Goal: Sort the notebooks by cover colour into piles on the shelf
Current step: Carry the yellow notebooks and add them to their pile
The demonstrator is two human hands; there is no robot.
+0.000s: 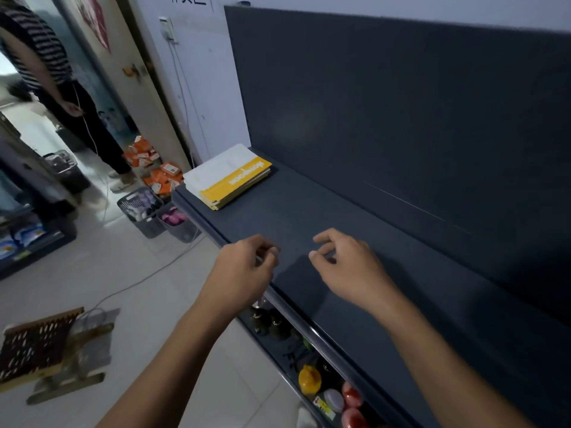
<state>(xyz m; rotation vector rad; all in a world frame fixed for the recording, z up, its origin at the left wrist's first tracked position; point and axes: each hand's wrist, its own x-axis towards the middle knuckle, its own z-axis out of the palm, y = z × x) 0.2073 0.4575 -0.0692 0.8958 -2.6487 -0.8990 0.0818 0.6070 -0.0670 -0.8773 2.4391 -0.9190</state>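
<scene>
item: dark grey shelf [355, 211] with matching upright back panel [401, 103]; 1 stack of notebooks [228, 176] at its far left end, lying flat, top cover white with a yellow band bearing white lettering, the edges beneath showing yellow and white, the stack set askew to the shelf front; the exact count of notebooks cannot be told; left hand [244, 270] over the front lip of the shelf, fingers loosely curled, thumb near the forefinger, holding nothing; right hand [349, 270] just beside it above the bare shelf top, fingers loosely bent and a little spread, likewise holding nothing; both hands well apart from the stack, with only bare shelf surface between them and it; below the lip, a lower tier holding dark bottles [265, 322], 1 yellow cap [309, 379] and red caps [350, 396], partly hidden by the shelf edge; on the tiled floor at the left end, 2 grey baskets [142, 211] of purple and pink items, with orange packets [154, 168] scattered behind them by the wall; a white cable [148, 276] trails across the tiles; a wooden slatted rack [37, 344] stands at lower left; a wall socket [168, 29] with a cord hanging from it; a second person [46, 57] in a striped top stands in the passage at upper left; a low dark unit [27, 236] with blue packets at the left edge
</scene>
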